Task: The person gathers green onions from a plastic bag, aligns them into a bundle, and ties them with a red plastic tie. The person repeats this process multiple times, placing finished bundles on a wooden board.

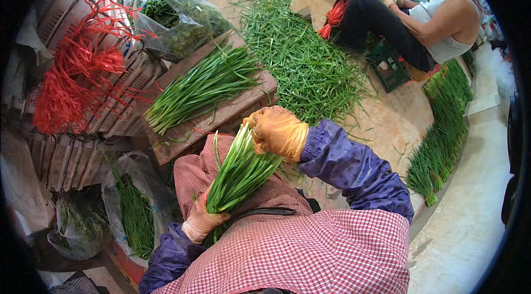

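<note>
My left hand (203, 218), in a thin glove, grips a bunch of garlic chives (240, 182) low on its leafy part, over my lap. The pale stem ends point up and away from me. At those ends is my right hand (277, 131) in an orange rubber glove, its fingers curled against the stems; its fingertips are partly hidden. Beyond my knees a second pile of garlic chives (203, 86) lies loose across a wooden board (259, 86), stem ends towards the lower left.
Red plastic ties (79, 82) hang on stacked crates (120, 111) at left. Bags of greens (182, 20) and chives (135, 211) stand nearby. Leaf scraps (303, 62) cover the floor. At right, tied bunches (439, 136) line the ledge; a seated person (435, 24) handles chives.
</note>
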`<state>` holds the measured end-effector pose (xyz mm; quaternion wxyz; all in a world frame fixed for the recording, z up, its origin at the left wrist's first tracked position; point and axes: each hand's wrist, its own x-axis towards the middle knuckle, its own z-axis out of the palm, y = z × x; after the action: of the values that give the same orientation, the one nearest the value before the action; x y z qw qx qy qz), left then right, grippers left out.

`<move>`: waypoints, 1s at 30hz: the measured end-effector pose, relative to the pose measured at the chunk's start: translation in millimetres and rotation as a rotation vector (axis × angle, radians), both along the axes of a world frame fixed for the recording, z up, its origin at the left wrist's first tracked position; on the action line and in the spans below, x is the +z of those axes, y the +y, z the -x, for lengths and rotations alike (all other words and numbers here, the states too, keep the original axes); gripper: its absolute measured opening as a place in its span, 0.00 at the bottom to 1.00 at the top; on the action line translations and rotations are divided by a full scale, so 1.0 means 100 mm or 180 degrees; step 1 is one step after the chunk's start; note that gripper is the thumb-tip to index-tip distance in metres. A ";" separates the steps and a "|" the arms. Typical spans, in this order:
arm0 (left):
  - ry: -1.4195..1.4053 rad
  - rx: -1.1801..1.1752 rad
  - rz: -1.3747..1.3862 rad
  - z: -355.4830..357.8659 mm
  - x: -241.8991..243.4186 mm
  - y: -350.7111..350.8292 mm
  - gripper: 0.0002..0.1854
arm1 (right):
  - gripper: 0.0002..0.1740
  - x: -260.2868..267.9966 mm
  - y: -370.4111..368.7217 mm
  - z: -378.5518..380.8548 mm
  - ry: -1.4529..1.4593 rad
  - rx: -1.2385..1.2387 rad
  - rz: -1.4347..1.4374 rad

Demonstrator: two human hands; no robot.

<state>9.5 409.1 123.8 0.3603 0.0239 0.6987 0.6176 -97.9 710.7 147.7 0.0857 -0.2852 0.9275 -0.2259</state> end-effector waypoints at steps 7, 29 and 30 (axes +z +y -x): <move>0.0326 -0.0057 0.0161 -0.05 -0.08 -0.03 0.49 | 0.10 -0.11 0.39 0.13 0.1723 -0.0365 0.0051; -0.0216 0.0601 -0.0475 -0.13 -0.38 -0.30 0.37 | 0.26 -0.27 0.83 -0.44 -0.2469 -0.2536 0.3954; -0.0251 0.0634 -0.0595 -0.13 -0.40 -0.33 0.37 | 0.27 -0.40 0.76 -0.54 -0.2672 -0.2357 0.3667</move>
<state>22.3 376.5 83.4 0.3206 -0.0364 0.6224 0.7131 -44.1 786.7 108.0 0.1862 0.1503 0.5899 -0.7712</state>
